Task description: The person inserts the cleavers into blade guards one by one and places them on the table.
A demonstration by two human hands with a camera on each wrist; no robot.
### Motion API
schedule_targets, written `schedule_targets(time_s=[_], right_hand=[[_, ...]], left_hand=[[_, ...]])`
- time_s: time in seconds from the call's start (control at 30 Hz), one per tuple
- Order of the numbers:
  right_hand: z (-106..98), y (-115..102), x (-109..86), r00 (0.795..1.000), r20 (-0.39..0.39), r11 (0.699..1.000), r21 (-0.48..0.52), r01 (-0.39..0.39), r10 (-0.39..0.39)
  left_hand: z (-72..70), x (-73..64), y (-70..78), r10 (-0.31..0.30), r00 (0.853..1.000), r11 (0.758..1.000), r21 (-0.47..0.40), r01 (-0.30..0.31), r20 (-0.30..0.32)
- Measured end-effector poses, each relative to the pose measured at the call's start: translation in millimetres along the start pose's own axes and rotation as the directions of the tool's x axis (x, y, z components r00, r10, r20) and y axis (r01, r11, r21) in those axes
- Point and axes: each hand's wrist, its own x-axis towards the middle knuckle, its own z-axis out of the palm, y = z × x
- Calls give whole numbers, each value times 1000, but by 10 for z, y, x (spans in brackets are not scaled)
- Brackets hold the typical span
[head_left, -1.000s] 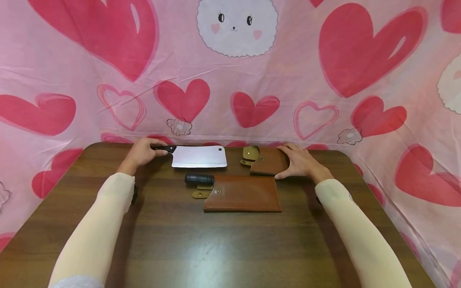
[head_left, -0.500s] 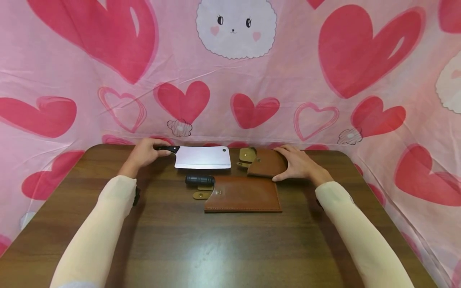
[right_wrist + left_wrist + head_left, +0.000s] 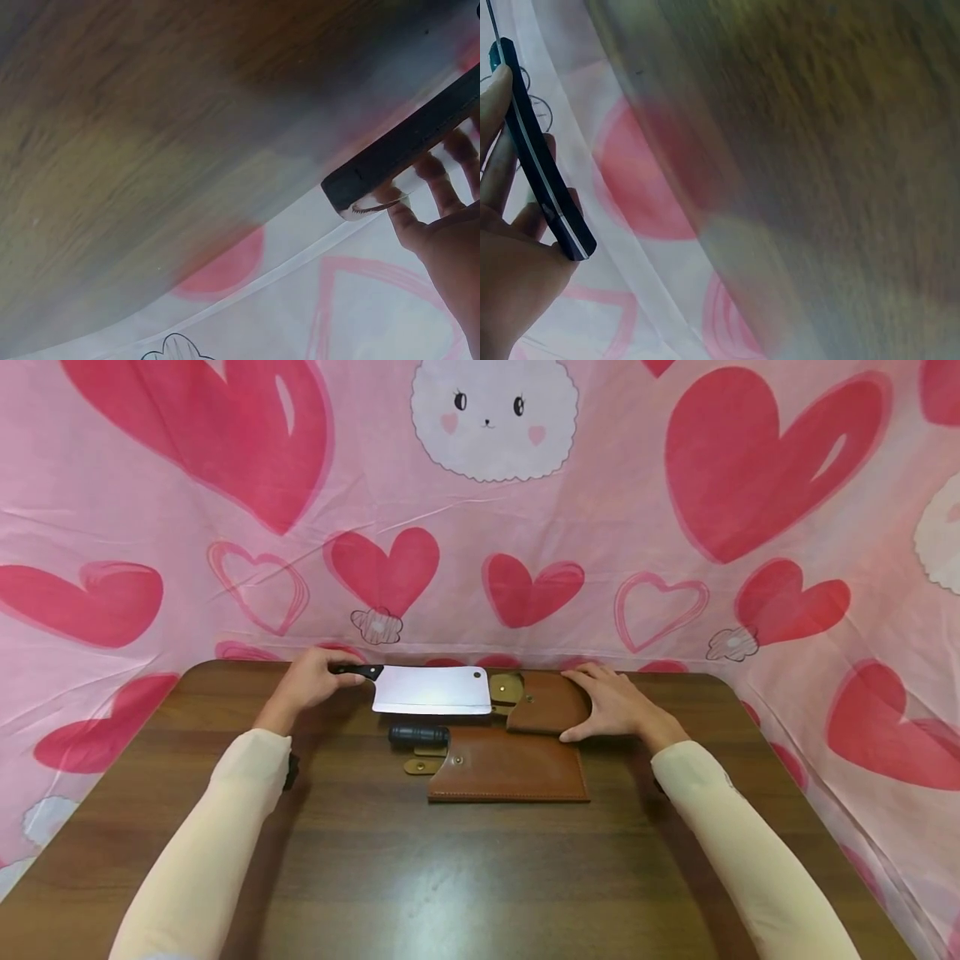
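My left hand (image 3: 315, 678) grips the black handle (image 3: 544, 165) of a cleaver (image 3: 431, 690) near the table's far edge. Its broad, shiny blade points right, with a small hole near the tip corner. Facing it is a brown leather knife sheath (image 3: 553, 706), its olive snap strap (image 3: 506, 689) right at the blade's end. With thumb and fingers spread, my right hand (image 3: 611, 706) holds the sheath's closed right end. The right wrist view shows the sheath's dark edge (image 3: 405, 146) with the fingertips (image 3: 401, 214) along it.
Nearer me, a second brown sheath (image 3: 517, 768) lies flat on the wooden table (image 3: 360, 868), a black ribbed handle (image 3: 417, 737) sticking out of its left side beside an olive strap (image 3: 423, 766). Behind the table hangs a pink heart-print cloth (image 3: 457, 502).
The cleaver has moved right with my left hand. My right hand has brought the sheath left and slightly nearer me, so the gap between blade and strap has closed.
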Motion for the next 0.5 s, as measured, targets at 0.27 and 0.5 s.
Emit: schedule_targets(time_s=[0.27,0.5], right_hand=[[0,-75,-1,1000,-7,1000,-5,15,-15],[-1,-126,0,1000,-12,1000,1,28,-28]], left_hand=[[42,10,56,17,1000,1000,19,-17,-1],[62,5,99,27,1000,999,24,-27,-2]])
